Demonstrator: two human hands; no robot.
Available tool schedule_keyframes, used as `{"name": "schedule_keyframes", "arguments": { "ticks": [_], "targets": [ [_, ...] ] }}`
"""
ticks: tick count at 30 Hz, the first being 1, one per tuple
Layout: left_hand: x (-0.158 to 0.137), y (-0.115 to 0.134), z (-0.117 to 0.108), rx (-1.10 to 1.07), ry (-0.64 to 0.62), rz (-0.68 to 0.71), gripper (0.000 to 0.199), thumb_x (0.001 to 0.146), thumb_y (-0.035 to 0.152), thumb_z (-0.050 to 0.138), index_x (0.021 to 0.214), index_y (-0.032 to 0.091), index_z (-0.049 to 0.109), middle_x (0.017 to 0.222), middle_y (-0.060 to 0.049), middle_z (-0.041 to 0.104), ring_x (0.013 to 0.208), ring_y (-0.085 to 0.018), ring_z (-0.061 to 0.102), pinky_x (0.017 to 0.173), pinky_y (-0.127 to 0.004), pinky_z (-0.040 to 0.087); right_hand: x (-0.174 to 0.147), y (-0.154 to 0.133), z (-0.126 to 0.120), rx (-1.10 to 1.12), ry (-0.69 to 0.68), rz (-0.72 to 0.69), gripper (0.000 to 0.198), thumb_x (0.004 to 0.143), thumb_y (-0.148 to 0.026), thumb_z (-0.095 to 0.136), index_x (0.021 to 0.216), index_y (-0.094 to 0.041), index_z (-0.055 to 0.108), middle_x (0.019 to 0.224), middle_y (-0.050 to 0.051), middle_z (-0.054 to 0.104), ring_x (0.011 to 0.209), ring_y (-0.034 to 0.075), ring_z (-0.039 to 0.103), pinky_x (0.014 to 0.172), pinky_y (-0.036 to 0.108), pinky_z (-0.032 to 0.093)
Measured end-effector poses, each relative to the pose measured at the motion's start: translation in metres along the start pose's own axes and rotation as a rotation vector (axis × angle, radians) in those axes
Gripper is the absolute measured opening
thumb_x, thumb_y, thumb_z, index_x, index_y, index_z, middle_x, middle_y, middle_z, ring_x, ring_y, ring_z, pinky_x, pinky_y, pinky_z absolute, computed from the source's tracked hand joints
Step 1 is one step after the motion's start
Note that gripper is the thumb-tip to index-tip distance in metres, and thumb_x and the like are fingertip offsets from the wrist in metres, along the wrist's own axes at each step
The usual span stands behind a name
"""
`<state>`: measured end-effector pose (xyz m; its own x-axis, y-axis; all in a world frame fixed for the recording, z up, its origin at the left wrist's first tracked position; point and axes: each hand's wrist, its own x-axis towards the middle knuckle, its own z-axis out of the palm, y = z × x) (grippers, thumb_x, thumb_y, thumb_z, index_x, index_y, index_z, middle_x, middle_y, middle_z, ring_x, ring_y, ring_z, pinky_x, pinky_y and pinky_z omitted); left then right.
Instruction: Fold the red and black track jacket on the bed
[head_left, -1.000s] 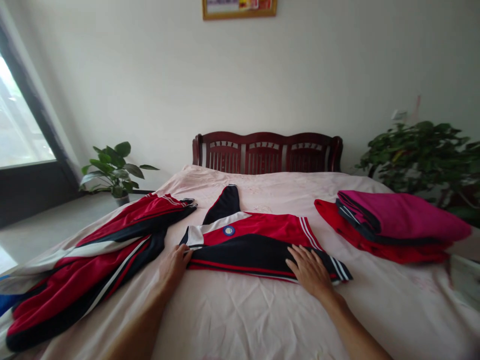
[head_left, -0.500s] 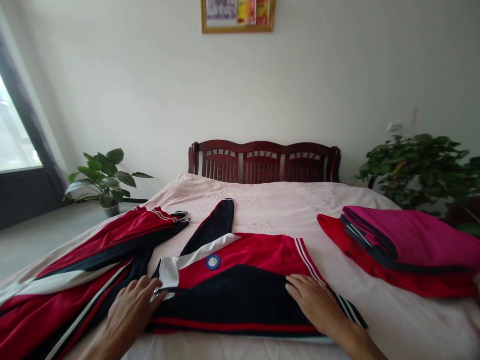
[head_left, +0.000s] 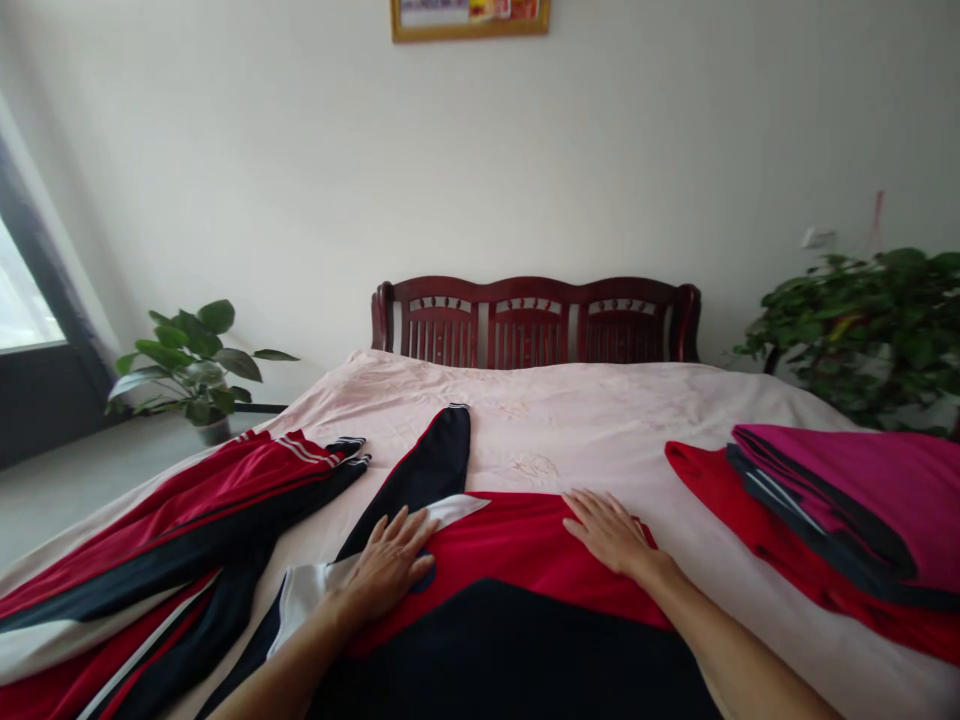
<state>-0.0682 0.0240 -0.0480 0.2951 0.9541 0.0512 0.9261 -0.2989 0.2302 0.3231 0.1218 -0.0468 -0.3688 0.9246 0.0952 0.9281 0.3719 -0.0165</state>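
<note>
A red, navy and white track jacket lies partly folded on the bed in front of me. One navy sleeve stretches away from it toward the headboard. My left hand rests with fingers spread on its white and red upper part, covering most of a round blue badge. On the right, my right hand lies flat on the red cloth near the hem, fingers outstretched. Neither hand grasps the fabric. The jacket's near edge runs out of view at the bottom.
More red and navy sportswear is spread at the left of the bed. A stack of folded clothes, magenta on top, sits at the right. Beyond the pink bedsheet stands a dark wooden headboard. Potted plants flank the bed.
Both hands have moved forward over the jacket, away from me. The left left the white collar area's near edge for the badge; the right moved up the red panel. The view has come closer.
</note>
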Motion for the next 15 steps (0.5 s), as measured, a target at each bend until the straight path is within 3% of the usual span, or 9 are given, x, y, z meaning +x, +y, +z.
{"name": "schedule_keyframes", "arguments": {
  "ticks": [3, 6, 8, 12, 15],
  "targets": [
    [0.006, -0.013, -0.004, -0.083, 0.045, -0.048, 0.05, 0.099, 0.048, 0.036, 0.147, 0.038, 0.044, 0.158, 0.003, 0.04, 0.15, -0.028, 0.026, 0.122, -0.051, 0.019, 0.005, 0.019, 0.002, 0.045, 0.009, 0.068, 0.055, 0.096, -0.045, 0.037, 0.147, -0.025, 0.048, 0.154, 0.007, 0.044, 0.143, 0.026, 0.039, 0.117, 0.048, 0.028],
    [0.019, -0.016, -0.006, -0.117, 0.138, -0.192, 0.04, 0.099, 0.037, 0.039, 0.13, 0.03, 0.064, 0.141, -0.002, 0.06, 0.139, -0.022, 0.045, 0.118, -0.037, 0.029, 0.013, 0.015, -0.009, 0.097, 0.006, 0.074, 0.052, 0.095, -0.039, 0.04, 0.14, -0.018, 0.054, 0.147, 0.013, 0.052, 0.135, 0.028, 0.049, 0.111, 0.045, 0.037],
    [0.03, -0.017, -0.006, -0.094, 0.195, -0.324, 0.042, 0.095, 0.034, 0.046, 0.133, 0.023, 0.061, 0.143, -0.009, 0.057, 0.138, -0.027, 0.044, 0.117, -0.041, 0.029, 0.021, 0.007, -0.018, 0.105, 0.018, 0.057, 0.05, 0.095, -0.038, 0.042, 0.137, -0.016, 0.057, 0.142, 0.015, 0.057, 0.13, 0.027, 0.053, 0.11, 0.042, 0.037],
    [0.047, -0.024, -0.004, -0.063, 0.264, -0.554, 0.075, 0.084, 0.05, 0.06, 0.147, 0.013, 0.041, 0.156, -0.026, 0.034, 0.146, -0.046, 0.023, 0.113, -0.062, 0.022, 0.035, -0.01, -0.027, 0.121, 0.02, 0.039, 0.054, 0.086, -0.04, 0.059, 0.135, -0.018, 0.058, 0.133, 0.015, 0.063, 0.122, 0.028, 0.059, 0.103, 0.039, 0.042],
    [0.054, -0.034, -0.005, -0.13, 0.264, -0.651, 0.094, 0.074, 0.061, 0.068, 0.148, 0.011, 0.037, 0.154, -0.032, 0.032, 0.141, -0.051, 0.03, 0.108, -0.063, 0.029, 0.039, -0.019, -0.029, 0.138, 0.026, 0.033, 0.048, 0.077, -0.028, 0.067, 0.124, -0.018, 0.065, 0.121, 0.013, 0.069, 0.111, 0.027, 0.064, 0.094, 0.036, 0.046]
  ]
}}
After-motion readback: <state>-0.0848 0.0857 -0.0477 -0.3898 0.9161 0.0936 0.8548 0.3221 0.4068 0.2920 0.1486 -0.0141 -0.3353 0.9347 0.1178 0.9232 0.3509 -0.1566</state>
